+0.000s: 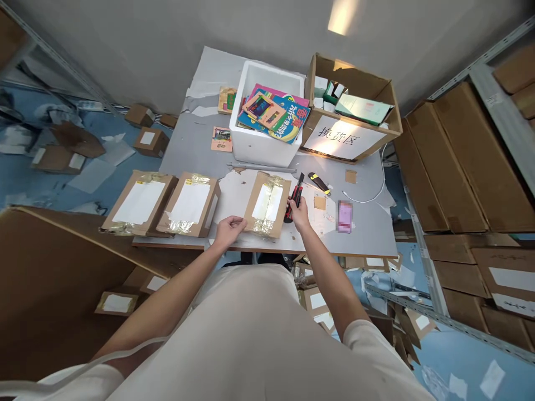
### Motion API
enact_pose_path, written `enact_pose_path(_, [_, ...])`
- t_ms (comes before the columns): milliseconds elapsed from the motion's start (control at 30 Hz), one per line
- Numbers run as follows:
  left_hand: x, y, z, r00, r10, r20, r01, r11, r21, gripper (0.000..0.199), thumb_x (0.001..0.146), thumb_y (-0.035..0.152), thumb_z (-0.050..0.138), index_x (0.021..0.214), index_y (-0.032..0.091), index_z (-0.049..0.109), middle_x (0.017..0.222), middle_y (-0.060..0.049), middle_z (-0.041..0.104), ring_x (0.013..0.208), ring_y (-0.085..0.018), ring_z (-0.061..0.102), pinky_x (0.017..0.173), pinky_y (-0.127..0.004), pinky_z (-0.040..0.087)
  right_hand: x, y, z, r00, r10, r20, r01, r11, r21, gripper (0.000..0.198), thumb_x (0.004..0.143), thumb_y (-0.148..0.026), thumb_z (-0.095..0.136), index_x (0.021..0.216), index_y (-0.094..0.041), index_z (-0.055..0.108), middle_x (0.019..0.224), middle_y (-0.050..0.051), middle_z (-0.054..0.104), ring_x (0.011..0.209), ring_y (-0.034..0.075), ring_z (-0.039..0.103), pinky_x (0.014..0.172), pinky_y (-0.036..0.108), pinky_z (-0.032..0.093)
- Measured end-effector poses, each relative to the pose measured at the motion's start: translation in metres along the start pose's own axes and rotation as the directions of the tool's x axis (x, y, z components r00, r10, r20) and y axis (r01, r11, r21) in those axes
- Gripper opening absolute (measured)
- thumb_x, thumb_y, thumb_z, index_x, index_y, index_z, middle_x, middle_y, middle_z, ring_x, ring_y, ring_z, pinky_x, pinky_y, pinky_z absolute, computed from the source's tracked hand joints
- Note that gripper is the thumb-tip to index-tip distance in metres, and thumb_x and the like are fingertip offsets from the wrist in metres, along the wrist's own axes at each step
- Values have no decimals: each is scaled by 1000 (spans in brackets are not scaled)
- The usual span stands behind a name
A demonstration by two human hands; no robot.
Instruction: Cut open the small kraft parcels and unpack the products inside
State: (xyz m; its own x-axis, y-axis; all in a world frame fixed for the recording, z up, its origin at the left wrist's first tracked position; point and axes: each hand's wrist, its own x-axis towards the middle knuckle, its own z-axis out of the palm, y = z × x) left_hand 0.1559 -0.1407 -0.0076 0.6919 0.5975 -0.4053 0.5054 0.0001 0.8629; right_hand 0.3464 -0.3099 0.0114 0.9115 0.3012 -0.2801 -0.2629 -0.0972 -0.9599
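In front of me on the table lies a taped cardboard box, its white label crossed by a strip of clear tape. My left hand grips its lower left corner with fingers bent. Closed around a red and black utility knife is my right hand, just off the box's right side. The knife points away from me; whether its blade is out I cannot make out. Two more taped, labelled boxes, a left one and a nearer one, sit side by side to the left.
A white foam box holds colourful books. Beside it stands an open carton with handwriting. A black and yellow cutter, a white cable and a pink blurred item lie rightward. Shelving with cartons flanks the table.
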Motion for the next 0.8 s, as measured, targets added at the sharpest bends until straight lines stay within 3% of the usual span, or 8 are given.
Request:
enact_pose_path(133, [14, 21, -6, 999, 38, -6, -37, 985, 171, 41, 66, 46, 67, 96, 17, 66, 91, -8, 71, 81, -21, 67, 79, -34, 55, -28, 3, -15, 997, 58, -56, -56, 997, 44, 31, 78, -40, 60, 100, -20, 49, 107, 5, 65, 78, 12, 67, 69, 26, 53])
enact_pose_path(233, [45, 53, -5, 985, 167, 39, -171, 938, 302, 52, 74, 46, 61, 116, 15, 60, 115, -12, 66, 101, -23, 64, 90, -36, 52, -69, 10, -28, 985, 160, -69, -154, 985, 77, 37, 75, -47, 65, 96, -18, 54, 83, 2, 67, 60, 12, 62, 55, 25, 50])
enact_pose_path(367, [108, 97, 9, 891, 421, 169, -446, 743, 499, 63, 85, 39, 47, 142, 12, 39, 143, -15, 47, 129, -24, 47, 106, -36, 41, -126, 24, -30, 930, 363, 62, -366, 890, 274, 50, 71, -52, 70, 107, -21, 54, 77, 1, 67, 62, 18, 66, 54, 31, 53])
enact_pose_path(433, [137, 109, 17, 846, 460, 269, -529, 665, 527, 61, 86, 33, 44, 143, 11, 39, 147, -13, 43, 138, -24, 37, 113, -37, 32, -142, 31, -23, 897, 423, 131, -442, 840, 313, 55, 72, -55, 69, 113, -23, 51, 81, 3, 69, 71, 22, 69, 58, 36, 55])
enact_pose_path(567, [164, 108, 26, 856, 381, 350, -514, 699, 497, 55, 83, 29, 42, 133, 10, 53, 131, -12, 60, 121, -25, 55, 105, -37, 40, -145, 39, -5, 887, 443, 133, -462, 826, 322, 60, 72, -58, 69, 119, -27, 49, 86, 3, 70, 83, 24, 71, 63, 38, 57])
enact_pose_path(700, [161, 99, 20, 893, 370, 258, -450, 762, 466, 52, 81, 31, 44, 127, 12, 59, 116, -9, 69, 104, -23, 62, 97, -34, 45, -134, 37, -4, 902, 416, 115, -429, 833, 349, 62, 72, -58, 69, 120, -27, 46, 85, 2, 70, 86, 24, 71, 67, 37, 57])
enact_pose_path(800, [144, 91, 5, 936, 332, 120, -349, 818, 458, 47, 81, 31, 47, 122, 13, 62, 113, -9, 69, 101, -23, 63, 95, -34, 46, -118, 27, -15, 925, 373, 76, -374, 855, 359, 58, 74, -54, 69, 118, -25, 45, 84, 1, 71, 86, 21, 71, 73, 35, 56])
